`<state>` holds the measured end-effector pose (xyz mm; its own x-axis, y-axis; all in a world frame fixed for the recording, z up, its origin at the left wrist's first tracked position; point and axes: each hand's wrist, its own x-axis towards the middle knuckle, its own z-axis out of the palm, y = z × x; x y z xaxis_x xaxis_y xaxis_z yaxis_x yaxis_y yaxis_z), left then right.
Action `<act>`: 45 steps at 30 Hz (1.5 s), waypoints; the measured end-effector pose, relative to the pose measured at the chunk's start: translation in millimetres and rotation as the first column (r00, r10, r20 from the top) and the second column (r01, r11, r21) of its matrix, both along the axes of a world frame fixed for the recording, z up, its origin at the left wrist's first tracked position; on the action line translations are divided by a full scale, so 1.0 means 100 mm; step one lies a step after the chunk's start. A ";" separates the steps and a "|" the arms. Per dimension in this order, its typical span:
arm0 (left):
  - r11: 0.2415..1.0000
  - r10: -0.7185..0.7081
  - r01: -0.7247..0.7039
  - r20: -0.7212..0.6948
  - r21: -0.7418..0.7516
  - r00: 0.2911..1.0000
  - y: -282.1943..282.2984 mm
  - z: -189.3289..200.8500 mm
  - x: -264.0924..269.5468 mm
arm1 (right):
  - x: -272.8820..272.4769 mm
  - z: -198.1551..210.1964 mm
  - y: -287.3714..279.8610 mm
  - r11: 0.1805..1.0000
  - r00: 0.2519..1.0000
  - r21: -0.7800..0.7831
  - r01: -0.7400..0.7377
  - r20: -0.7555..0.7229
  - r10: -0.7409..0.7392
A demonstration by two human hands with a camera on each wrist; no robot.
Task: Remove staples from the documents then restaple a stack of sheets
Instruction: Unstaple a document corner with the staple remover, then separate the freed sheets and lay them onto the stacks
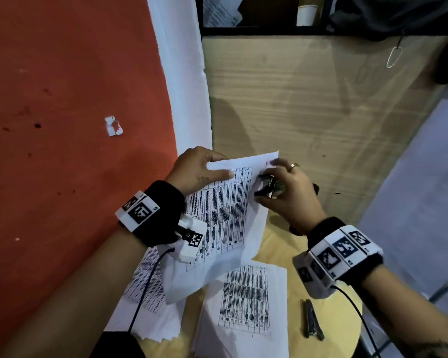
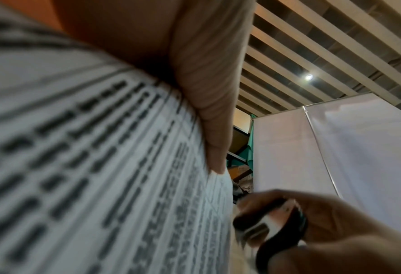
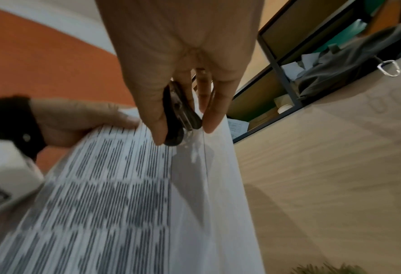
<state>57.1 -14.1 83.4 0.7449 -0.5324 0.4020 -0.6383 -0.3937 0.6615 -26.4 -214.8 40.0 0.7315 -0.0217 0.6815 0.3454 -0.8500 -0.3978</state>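
Observation:
A stapled document [image 1: 225, 215] with a printed table is held up above the table. My left hand [image 1: 204, 169] pinches its top left corner, thumb on the printed face. My right hand [image 1: 277, 182] grips a black staple remover [image 1: 265, 188] at the sheet's top right corner. The right wrist view shows the staple remover [image 3: 178, 118] between thumb and fingers, its tip against the document [image 3: 148, 204], with the left hand [image 3: 77, 118] at the far corner. The left wrist view shows the document [image 2: 101, 166] close up and the staple remover [image 2: 272, 222] in blur. The staple itself is hidden.
Two more paper stacks lie on the round wooden table [image 1: 342, 313]: one in the middle [image 1: 243, 306], one at the left [image 1: 145, 293]. A slim metal tool [image 1: 312, 321] lies to the right. A wooden cabinet side [image 1: 321, 112] stands behind, an orange wall [image 1: 62, 99] to the left.

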 end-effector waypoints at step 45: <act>0.957 -0.242 0.227 -0.068 -0.179 0.968 -0.18 0.24 -0.31 | -0.39 0.50 0.17 0.923 0.914 -0.361 -0.135 0.315 0.257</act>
